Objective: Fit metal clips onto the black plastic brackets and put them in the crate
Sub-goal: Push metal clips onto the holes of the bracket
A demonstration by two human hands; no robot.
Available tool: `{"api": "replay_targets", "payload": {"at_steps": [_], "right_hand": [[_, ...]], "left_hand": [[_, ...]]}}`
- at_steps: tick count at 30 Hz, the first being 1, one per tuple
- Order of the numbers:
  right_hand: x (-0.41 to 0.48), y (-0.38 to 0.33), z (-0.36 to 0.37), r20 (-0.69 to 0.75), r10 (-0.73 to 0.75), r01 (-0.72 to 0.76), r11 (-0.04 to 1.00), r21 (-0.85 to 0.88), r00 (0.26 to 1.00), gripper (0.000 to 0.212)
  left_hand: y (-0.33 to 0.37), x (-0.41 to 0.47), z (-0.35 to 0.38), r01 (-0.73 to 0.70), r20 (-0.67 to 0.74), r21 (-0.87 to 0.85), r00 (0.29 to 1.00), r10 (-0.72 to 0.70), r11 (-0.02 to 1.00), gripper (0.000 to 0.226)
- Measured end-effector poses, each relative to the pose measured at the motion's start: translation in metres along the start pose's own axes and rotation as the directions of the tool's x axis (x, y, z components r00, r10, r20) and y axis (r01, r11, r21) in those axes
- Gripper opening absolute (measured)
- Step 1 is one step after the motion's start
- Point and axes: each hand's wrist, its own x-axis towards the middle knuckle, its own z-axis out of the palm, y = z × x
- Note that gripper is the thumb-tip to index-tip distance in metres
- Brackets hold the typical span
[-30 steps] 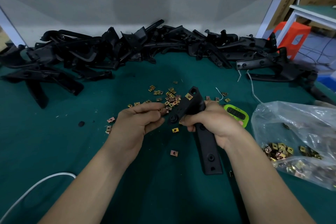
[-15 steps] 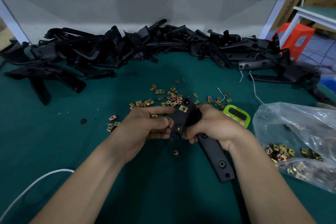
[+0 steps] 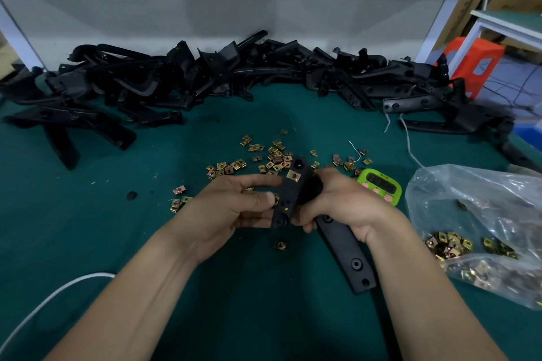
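While the right hand [image 3: 349, 202] clenches the black bracket [image 3: 289, 199] at its bend, the left hand [image 3: 231, 208] pinches its short arm between thumb and fingers. One brass-coloured clip [image 3: 293, 175] sits on that arm; the bracket hangs above the green table [image 3: 264, 302], near loose clips [image 3: 275, 158].

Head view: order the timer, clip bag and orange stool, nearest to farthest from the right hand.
1. Timer, just beyond the knuckles of the right hand.
2. Bag, farther to the right.
3. Stool, far back right.
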Motion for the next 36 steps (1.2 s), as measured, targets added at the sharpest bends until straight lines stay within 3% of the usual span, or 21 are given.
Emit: {"api": "replay_targets", "payload": {"at_steps": [4, 17, 25, 28, 31, 36], "right_hand": [[-0.002, -0.001, 0.000, 0.008, -0.008, 0.007, 1.000, 0.015, 1.000, 0.021], [-0.006, -0.007, 0.003, -0.046, 0.037, -0.039, 0.999, -0.029, 0.998, 0.030], [-0.006, -0.007, 0.006, -0.135, 0.040, -0.054, 0.994, -0.100, 0.990, 0.025], [-0.005, -0.008, 0.008, -0.168, 0.030, -0.043, 0.996, -0.074, 0.985, 0.023], [-0.003, -0.005, 0.010, -0.233, 0.024, -0.031, 0.999, -0.024, 0.972, 0.023], [-0.002, -0.005, 0.013, -0.257, -0.002, -0.007, 0.999, -0.034, 0.967, 0.023]], "left_hand": [[0.000, 0.001, -0.003, -0.010, -0.079, 0.032, 0.997, 0.012, 0.999, 0.049], [-0.003, 0.001, 0.000, -0.012, -0.047, 0.102, 0.999, 0.017, 0.995, 0.048], [-0.008, 0.001, 0.012, -0.044, -0.099, 0.197, 0.993, 0.065, 0.979, 0.026], [-0.012, -0.001, 0.019, -0.115, -0.168, 0.369, 0.968, 0.188, 0.922, 0.019], [-0.015, -0.006, 0.029, -0.217, -0.155, 0.615, 0.909, 0.386, 0.758, 0.024], [-0.019, -0.009, 0.037, -0.259, -0.202, 0.673, 0.837, 0.509, 0.693, 0.041]]}}
